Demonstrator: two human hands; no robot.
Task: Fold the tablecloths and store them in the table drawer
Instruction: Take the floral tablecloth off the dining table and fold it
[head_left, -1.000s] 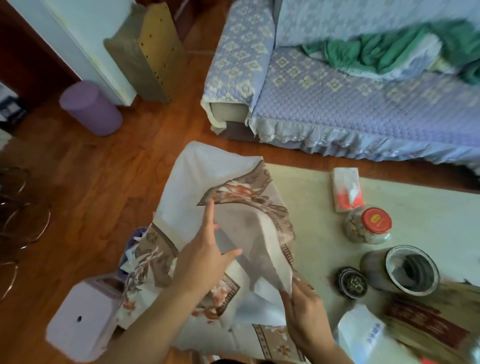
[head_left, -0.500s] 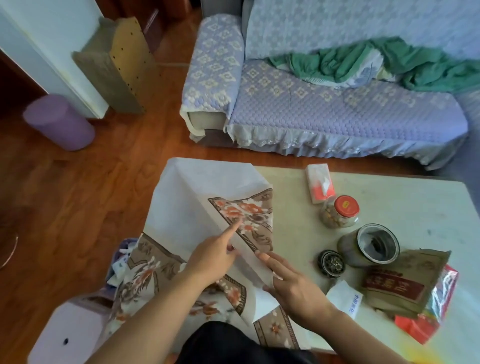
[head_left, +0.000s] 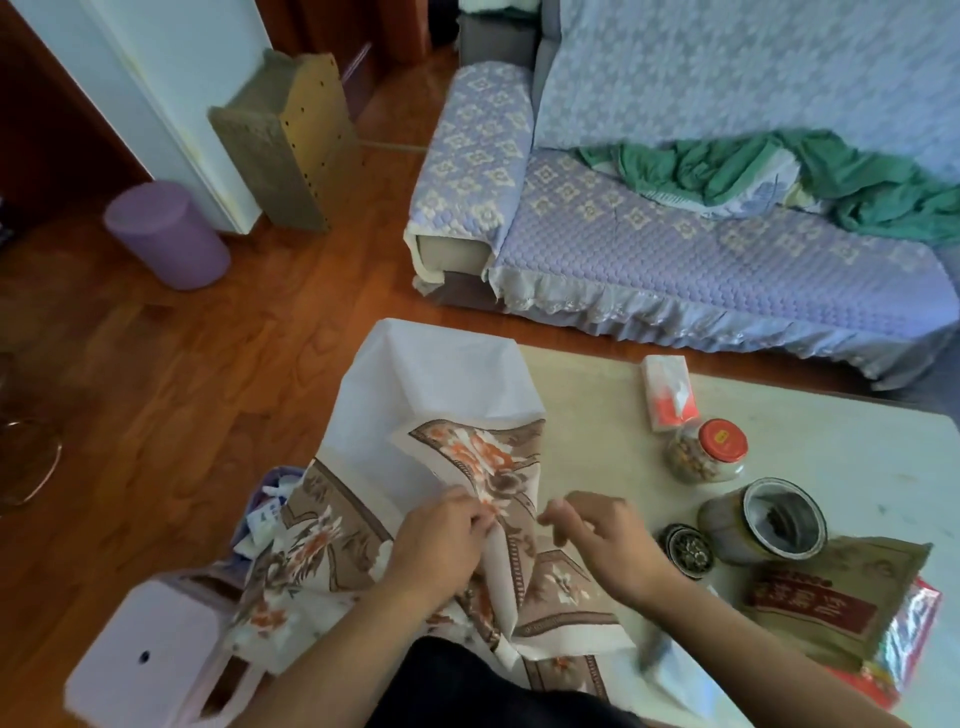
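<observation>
2 hands on 1 floral tablecloth (head_left: 467, 467) | left hand (head_left: 441, 540) grip pinches its edge | right hand (head_left: 602, 540) grip loosely curled, empty | we judge cloth light, limp, slippery; take corners.

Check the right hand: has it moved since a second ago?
Yes. The right hand left the cloth's near edge and went away from the person, now level with the round black lid, over the tablecloth, fingers loosely curled.

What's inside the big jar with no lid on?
The open jar lies tipped toward the camera on the table. Something dark shows inside, maybe tea leaves, but it is too blurry to tell. Its wall hides the rest.
</observation>
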